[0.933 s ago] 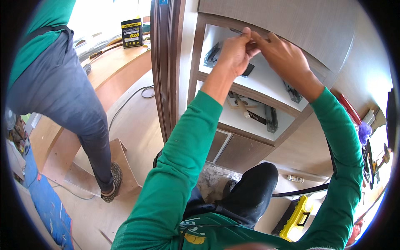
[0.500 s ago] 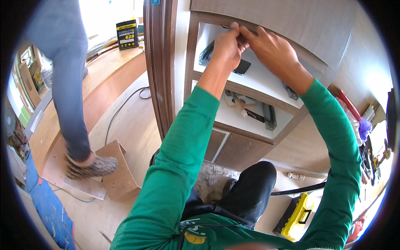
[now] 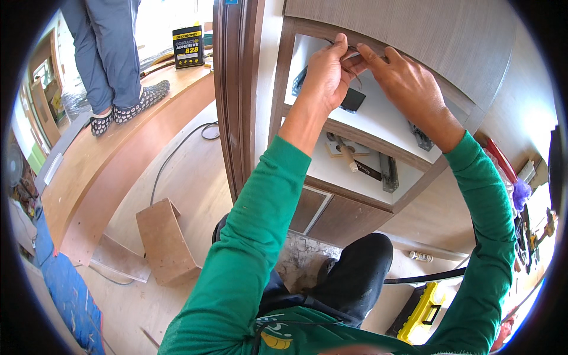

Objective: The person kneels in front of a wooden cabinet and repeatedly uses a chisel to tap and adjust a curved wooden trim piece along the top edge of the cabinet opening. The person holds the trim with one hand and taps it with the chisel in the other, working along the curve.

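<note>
Both my hands are raised to the top rail of a wood-grain cabinet (image 3: 374, 125) with open white shelves. My left hand (image 3: 324, 80) is closed with the thumb pointing up, and a thin brown strip (image 3: 359, 77) curls out by its fingers. My right hand (image 3: 409, 87) comes in from the right, its fingertips pinched beside the left ones at the same strip. Where the strip ends is hidden by my fingers. Below my hands, a dark phone-like slab (image 3: 352, 100) lies on the upper shelf. A wooden-handled tool (image 3: 346, 155) lies on the lower shelf.
At left, another person's feet (image 3: 127, 110) stand on a curved wooden bench (image 3: 171, 97) beside a black tin (image 3: 188, 47). A wooden box piece (image 3: 168, 242) and a cable (image 3: 171, 155) lie on the floor. A yellow-black toolbox (image 3: 421, 313) sits at lower right.
The other person's foot has moved from beside the wooden box piece up onto the bench. My hands have come slightly apart, and more of the brown strip shows between them.
</note>
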`<state>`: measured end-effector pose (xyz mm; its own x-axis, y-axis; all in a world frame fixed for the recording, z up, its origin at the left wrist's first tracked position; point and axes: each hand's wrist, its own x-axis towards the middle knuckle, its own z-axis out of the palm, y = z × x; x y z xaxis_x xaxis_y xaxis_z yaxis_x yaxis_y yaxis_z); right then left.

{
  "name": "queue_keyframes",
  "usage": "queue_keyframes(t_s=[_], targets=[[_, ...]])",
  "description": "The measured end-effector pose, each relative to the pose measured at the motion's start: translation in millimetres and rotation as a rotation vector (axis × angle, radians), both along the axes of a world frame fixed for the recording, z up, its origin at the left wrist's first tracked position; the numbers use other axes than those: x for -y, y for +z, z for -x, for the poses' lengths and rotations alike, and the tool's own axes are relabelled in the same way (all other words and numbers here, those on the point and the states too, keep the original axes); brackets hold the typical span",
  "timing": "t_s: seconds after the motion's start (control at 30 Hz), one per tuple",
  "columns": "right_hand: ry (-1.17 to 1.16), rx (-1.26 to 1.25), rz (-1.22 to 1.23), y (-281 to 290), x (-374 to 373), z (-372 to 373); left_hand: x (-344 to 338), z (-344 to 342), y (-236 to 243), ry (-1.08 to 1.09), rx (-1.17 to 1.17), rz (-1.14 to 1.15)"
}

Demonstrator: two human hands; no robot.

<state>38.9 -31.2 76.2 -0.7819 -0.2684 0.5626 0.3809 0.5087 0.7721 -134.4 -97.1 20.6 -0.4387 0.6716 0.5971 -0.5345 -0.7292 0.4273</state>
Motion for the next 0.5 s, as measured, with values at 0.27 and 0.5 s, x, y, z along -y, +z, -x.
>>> queue_keyframes(t_s=[0.27,0.5], targets=[[0.004,-0.022,0.043,-4.6,-4.1,5.4,-16.7,0.4,2.6,0.091,0.056,0.086],[0.012,0.016,0.032,3.7,-8.7,7.3,-11.9,-4.5,5.4,0.128,0.014,0.134]])
